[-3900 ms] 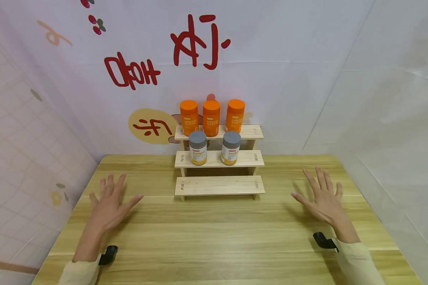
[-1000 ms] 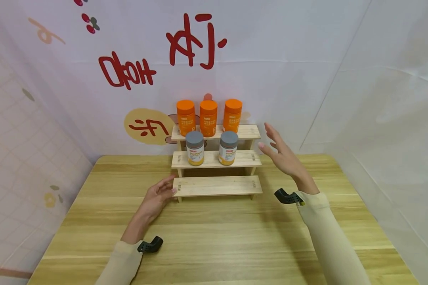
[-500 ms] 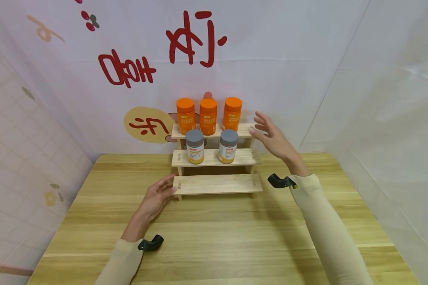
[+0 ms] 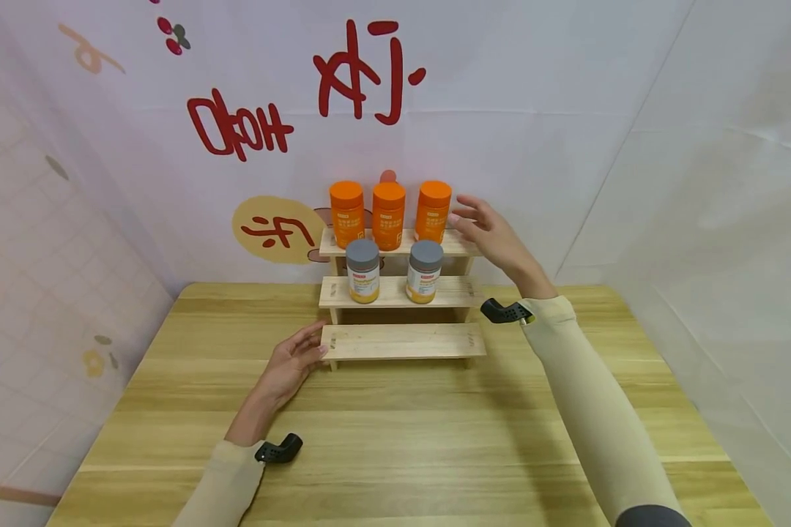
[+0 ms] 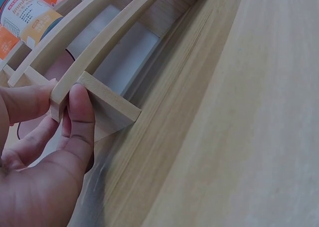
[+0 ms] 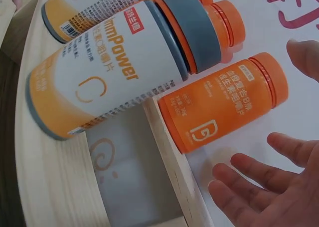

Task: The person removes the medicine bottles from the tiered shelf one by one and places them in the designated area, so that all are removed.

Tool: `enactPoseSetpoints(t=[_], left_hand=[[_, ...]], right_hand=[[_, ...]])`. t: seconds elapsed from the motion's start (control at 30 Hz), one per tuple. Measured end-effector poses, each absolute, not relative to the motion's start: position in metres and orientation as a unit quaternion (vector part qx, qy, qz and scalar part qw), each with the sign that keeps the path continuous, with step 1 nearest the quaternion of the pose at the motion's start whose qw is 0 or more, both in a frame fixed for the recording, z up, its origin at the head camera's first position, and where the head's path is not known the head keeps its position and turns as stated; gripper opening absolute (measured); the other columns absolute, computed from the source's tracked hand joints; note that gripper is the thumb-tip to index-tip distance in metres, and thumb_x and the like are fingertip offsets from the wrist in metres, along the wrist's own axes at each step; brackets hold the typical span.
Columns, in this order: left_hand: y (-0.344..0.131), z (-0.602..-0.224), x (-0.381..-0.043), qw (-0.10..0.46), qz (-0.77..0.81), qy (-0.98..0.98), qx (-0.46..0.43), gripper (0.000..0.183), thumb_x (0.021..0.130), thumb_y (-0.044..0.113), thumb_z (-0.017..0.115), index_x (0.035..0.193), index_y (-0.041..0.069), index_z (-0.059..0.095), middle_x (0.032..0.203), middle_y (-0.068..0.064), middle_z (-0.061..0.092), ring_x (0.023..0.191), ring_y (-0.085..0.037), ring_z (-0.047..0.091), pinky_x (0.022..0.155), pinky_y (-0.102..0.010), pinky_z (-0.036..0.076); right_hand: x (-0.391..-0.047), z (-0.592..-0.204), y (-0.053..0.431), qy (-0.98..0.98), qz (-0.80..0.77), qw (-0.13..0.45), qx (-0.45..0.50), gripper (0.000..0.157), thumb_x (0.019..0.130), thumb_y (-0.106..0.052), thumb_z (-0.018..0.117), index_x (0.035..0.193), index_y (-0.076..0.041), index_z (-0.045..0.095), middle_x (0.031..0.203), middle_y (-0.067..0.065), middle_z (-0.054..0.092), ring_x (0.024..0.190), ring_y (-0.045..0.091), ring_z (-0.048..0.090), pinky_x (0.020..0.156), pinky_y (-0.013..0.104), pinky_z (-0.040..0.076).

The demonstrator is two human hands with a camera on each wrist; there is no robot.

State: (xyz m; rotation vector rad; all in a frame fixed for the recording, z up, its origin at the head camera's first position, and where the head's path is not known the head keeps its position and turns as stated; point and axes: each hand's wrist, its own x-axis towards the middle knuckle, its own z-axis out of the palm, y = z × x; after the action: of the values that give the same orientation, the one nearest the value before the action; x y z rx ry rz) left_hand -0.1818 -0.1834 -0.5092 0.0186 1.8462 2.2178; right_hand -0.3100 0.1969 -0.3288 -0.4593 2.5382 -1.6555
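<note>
A three-step wooden display stand stands on the table. My left hand pinches the left end of its lowest board, thumb and fingers on either side in the left wrist view. On the top step are three orange bottles, and my right hand is just right of the rightmost orange bottle. Its fingers are spread loosely around nothing; the right wrist view shows a gap between fingertips and that bottle. Two white-and-yellow bottles with grey lids, one at left and one at right, occupy the middle step.
Close behind the stand hangs a white wall cloth with red characters. More cloth closes off both sides. The wood-grain table extends in front of the stand and to either side.
Both hands began spread over the table's sides. The left has come to the stand's lowest board and stayed there; the right has moved up and left toward the rightmost orange bottle.
</note>
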Motion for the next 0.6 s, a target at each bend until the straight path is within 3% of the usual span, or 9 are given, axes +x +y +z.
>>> enactPoseSetpoints(t=[0.27,0.6], left_hand=[[-0.184,-0.511,-0.180,0.128,0.760,0.638,0.008,0.064,0.102,0.000,0.059,0.160,0.005,0.033,0.131,-0.012,0.051,0.105,-0.012,0.062,0.086,-0.024,0.059],[-0.184,-0.512,-0.182,0.127,0.760,0.637,0.011,0.064,0.101,0.002,0.061,0.160,0.006,0.034,0.131,-0.012,0.052,0.105,-0.012,0.063,0.086,-0.026,0.059]], right_hand=[[-0.325,-0.329,0.177,0.849,-0.509,0.046,-0.136,0.075,0.095,-0.056,0.067,0.157,-0.025,0.039,0.154,0.009,0.050,0.136,0.027,0.052,0.114,0.048,0.048],[-0.334,-0.333,0.164,0.857,-0.497,0.017,-0.132,0.060,0.096,-0.048,0.068,0.147,-0.022,0.049,0.137,0.012,0.061,0.120,0.028,0.059,0.099,0.042,0.051]])
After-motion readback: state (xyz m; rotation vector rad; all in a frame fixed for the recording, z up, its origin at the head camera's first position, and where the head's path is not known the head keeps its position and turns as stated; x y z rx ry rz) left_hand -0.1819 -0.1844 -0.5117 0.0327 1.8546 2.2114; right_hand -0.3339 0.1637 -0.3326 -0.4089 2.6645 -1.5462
